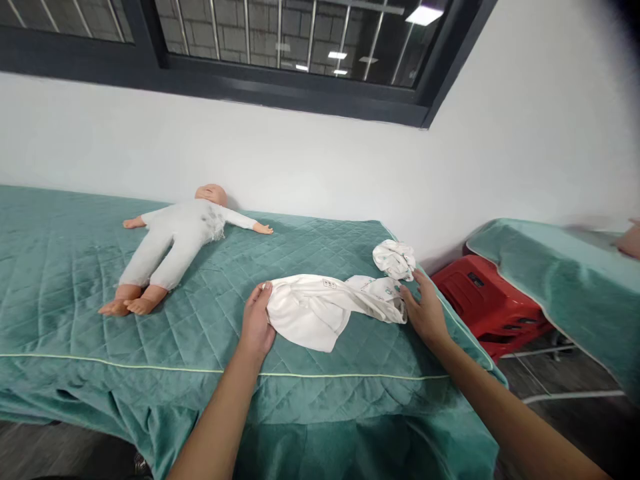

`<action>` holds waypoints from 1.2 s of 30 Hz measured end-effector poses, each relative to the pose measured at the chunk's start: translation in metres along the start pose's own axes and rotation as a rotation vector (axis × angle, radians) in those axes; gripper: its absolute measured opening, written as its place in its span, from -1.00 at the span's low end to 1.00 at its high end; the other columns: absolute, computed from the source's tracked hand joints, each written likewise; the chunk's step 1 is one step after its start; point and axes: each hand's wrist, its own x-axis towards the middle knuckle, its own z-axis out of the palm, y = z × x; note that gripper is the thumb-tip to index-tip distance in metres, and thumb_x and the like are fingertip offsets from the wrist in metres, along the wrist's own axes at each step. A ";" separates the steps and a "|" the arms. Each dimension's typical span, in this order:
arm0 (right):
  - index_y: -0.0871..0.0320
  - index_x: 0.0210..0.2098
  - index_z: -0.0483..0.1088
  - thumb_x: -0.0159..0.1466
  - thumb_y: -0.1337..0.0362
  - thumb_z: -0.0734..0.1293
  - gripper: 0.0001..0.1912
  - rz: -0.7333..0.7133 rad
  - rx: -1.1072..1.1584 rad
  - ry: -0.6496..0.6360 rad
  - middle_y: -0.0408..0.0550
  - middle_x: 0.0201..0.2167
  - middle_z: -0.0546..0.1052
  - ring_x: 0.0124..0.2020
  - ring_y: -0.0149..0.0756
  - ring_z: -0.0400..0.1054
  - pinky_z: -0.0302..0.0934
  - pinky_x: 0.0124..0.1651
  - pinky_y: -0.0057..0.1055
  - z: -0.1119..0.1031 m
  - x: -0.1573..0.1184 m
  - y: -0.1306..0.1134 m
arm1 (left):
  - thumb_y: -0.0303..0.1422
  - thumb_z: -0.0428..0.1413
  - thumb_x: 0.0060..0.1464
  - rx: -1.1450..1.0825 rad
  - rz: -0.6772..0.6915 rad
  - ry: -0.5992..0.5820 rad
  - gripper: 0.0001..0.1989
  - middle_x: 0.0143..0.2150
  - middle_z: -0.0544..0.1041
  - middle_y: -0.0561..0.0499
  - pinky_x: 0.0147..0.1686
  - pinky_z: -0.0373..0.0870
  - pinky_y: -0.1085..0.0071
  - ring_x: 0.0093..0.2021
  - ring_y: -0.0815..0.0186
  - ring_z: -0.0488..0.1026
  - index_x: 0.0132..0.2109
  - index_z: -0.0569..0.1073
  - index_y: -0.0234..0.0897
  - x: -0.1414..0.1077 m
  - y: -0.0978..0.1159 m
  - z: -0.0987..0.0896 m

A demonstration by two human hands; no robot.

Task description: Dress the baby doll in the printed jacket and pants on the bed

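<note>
A white baby garment (pixel 310 310) with a small printed patch lies twisted on the green quilted bed cover (pixel 300 250). My left hand (pixel 259 321) is closed on the garment's left end, thumb on top. By its right end, where the fabric shows small green prints, my right hand (pixel 425 310) has its thumb and fingers apart. Its thumb reaches the garment's edge; whether it presses the fabric is hard to tell. Just beyond these fingers sits a crumpled ball of white printed cloth (pixel 394 259).
A baby doll (pixel 175 230) with a white cloth body lies on its back at the left, near the wall (pixel 300 160). Past the bed's right edge stand a red plastic object (pixel 480 300) and another green-covered bed (pixel 565 280). A dark-framed window (pixel 300 87) is above.
</note>
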 end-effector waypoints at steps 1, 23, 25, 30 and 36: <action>0.15 0.20 0.28 0.37 -0.01 0.21 -0.48 -0.040 0.039 0.024 0.19 0.28 0.32 0.30 0.01 0.21 0.09 0.33 0.04 -0.001 -0.007 -0.010 | -0.15 0.42 -0.18 -0.001 -0.003 -0.002 -0.58 -0.36 0.57 0.09 -0.25 0.45 0.46 -0.40 0.41 0.50 -0.25 0.50 -0.31 0.000 0.000 0.000; 0.09 -0.24 0.31 0.35 0.07 0.23 -0.78 -0.092 0.101 -0.320 -0.14 -0.36 0.48 -0.33 -0.28 0.32 0.16 -0.26 -0.36 -0.051 0.034 -0.164 | -0.15 0.16 0.04 1.419 0.296 -0.477 -0.70 -0.26 0.62 -0.02 -0.25 0.32 0.35 -0.24 0.14 0.51 -0.18 0.56 -0.26 -0.016 0.088 0.033; 0.08 -0.22 0.33 0.35 0.05 0.24 -0.77 -0.123 0.086 -0.289 -0.11 -0.33 0.50 -0.31 -0.25 0.35 0.18 -0.24 -0.34 -0.068 0.040 -0.173 | -0.19 0.10 0.09 1.486 0.439 -0.380 -0.76 -0.30 0.61 0.00 -0.27 0.31 0.35 -0.26 0.15 0.51 -0.21 0.54 -0.24 -0.022 0.099 0.041; 0.06 -0.16 0.39 0.33 0.05 0.26 -0.75 -0.207 -0.091 -0.310 -0.07 -0.24 0.56 -0.25 -0.19 0.41 0.22 -0.21 -0.29 -0.103 0.063 -0.176 | -0.22 0.08 0.14 1.405 0.766 -0.172 -0.78 -0.20 0.63 0.05 -0.21 0.35 0.38 -0.19 0.19 0.52 -0.15 0.52 -0.17 -0.036 0.134 0.055; 0.01 -0.07 0.45 0.36 0.18 0.16 -0.73 -0.393 -0.357 -0.327 -0.05 -0.06 0.53 -0.16 -0.14 0.43 0.25 -0.16 -0.23 -0.126 0.066 -0.175 | -0.24 0.04 0.18 1.594 0.940 -0.046 -0.79 -0.19 0.62 0.02 -0.16 0.34 0.34 -0.13 0.15 0.52 -0.14 0.52 -0.17 -0.052 0.163 0.052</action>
